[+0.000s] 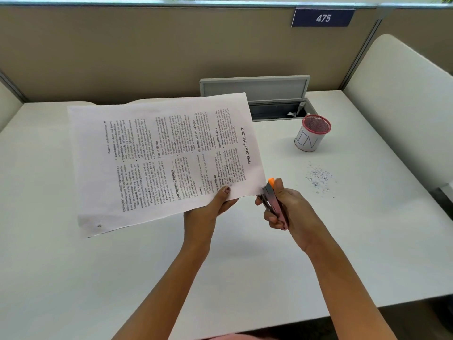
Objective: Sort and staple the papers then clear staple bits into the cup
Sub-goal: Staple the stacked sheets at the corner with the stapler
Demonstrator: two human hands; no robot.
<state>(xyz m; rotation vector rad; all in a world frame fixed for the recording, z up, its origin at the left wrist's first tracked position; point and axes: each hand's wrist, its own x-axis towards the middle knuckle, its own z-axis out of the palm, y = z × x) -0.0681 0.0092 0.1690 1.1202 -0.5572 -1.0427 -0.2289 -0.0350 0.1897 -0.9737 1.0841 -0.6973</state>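
While you are pinching the papers (159, 163) at their near edge with your left hand (215, 204), thumb on top, you should be holding the sheets flush so the corner is sitting fully inside the stapler (273, 202). Your right hand (291, 212) is curling round it, nose angling up-left. Staple bits (318, 179) are lying near the cup (311, 136).
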